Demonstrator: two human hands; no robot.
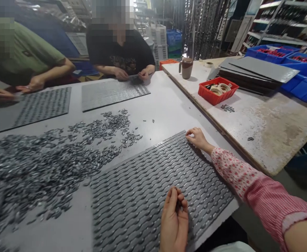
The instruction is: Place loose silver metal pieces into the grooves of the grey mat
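A grey board (142,175) with rows of raised wavy ridges and shiny bumps lies in front of me. Over its near part, my left hand (174,217) is curled closed around a few small dark pieces (179,205). My right hand (196,138), its arm in a pink patterned sleeve, touches the board's far right corner with thumb and forefinger pinched together; anything between those fingertips is too small to see. Left of the board spreads a large heap of small, shiny, dark grey oval pieces (50,164).
Across the table, two people work with their hands on similar boards (113,91) (45,106). At the right, a side table (255,119) carries a red bin (216,91) with tape rolls, a mug (187,68), stacked grey sheets (255,70) and blue crates (304,82).
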